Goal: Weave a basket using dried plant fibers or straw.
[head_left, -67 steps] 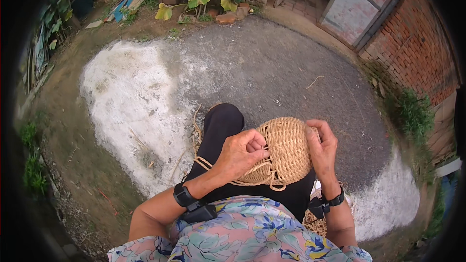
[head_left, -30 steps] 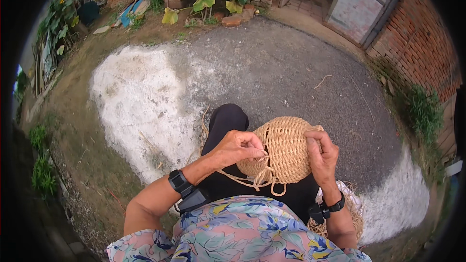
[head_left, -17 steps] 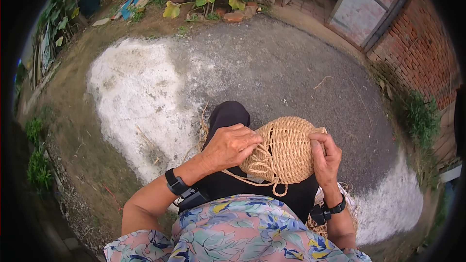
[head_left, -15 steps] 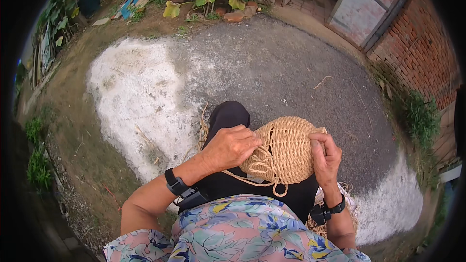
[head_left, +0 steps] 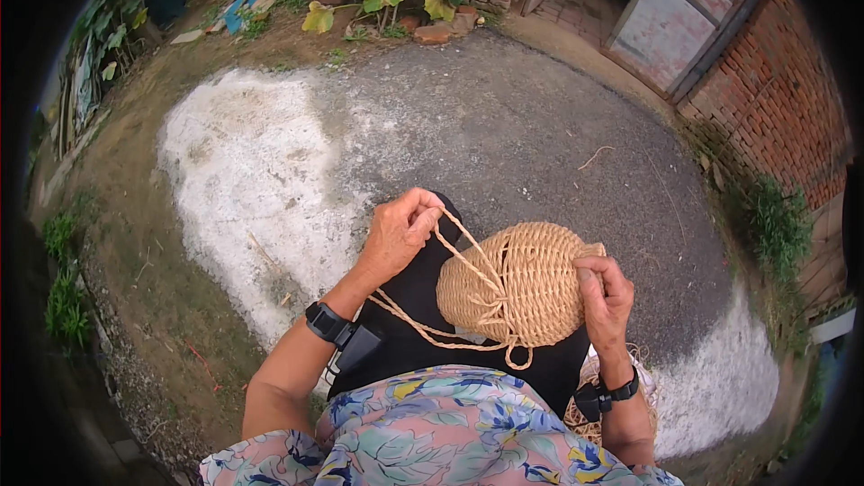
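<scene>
Woven basket [head_left: 544, 286] sits over your lap, on black trousers [head_left: 412, 286], seemingly so your thighs bear its weight. Your right hand [head_left: 607, 301] has fingers clamped on its right edge, likely for steadiness. Your left hand [head_left: 400, 232] pinches doubled cord [head_left: 466, 237], fingertips together, drawn out from the weave, apparently for tension.
</scene>
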A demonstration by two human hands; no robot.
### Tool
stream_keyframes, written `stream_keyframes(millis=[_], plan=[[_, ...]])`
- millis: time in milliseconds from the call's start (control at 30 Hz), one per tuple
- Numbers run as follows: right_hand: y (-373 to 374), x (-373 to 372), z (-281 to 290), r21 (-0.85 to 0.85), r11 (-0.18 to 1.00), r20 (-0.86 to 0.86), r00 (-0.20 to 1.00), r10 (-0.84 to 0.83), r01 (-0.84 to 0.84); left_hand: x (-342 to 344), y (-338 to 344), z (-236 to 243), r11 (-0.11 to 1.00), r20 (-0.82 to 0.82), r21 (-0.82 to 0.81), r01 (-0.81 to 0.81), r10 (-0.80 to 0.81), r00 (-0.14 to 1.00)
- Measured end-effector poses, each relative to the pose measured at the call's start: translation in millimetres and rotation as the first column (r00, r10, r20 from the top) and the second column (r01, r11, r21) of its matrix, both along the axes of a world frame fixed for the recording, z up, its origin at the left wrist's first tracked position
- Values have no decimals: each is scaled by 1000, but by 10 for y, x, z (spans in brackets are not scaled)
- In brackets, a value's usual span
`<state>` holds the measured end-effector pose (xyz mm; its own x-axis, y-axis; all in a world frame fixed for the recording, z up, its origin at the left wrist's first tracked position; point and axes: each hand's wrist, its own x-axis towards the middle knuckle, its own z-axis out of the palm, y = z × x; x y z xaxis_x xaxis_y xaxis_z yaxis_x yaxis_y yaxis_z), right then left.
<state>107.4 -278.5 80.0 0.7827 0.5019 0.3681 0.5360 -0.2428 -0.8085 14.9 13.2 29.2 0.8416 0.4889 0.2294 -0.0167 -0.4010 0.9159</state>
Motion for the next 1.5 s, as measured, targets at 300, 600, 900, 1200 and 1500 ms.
stream_keyframes(millis=[300, 600, 900, 1200, 1500], plan=[[7, 3, 17, -6, 1000, -5, 1000, 12, -12, 161, -364, 217, 811, -44, -301, 501, -536, 843], [-19, -17, 10, -8, 1000, 13, 1000, 5, -5, 206, -482, 457, 927, -319, -37, 374, -365, 874], [12, 171, -6, 27, 996, 52, 995, 85, -86, 212, -631, 161, 878, -2, 397, 267, -290, 957], [359, 646, -71, 11, 966, -119, 959, 257, -258, -32, -407, 257, 676, -133, -599, 430, -613, 779], [572, 770, -153, -19, 952, -240, 925, 293, -306, -237, -36, -42, 893, -187, 448, 49, 40, 982]])
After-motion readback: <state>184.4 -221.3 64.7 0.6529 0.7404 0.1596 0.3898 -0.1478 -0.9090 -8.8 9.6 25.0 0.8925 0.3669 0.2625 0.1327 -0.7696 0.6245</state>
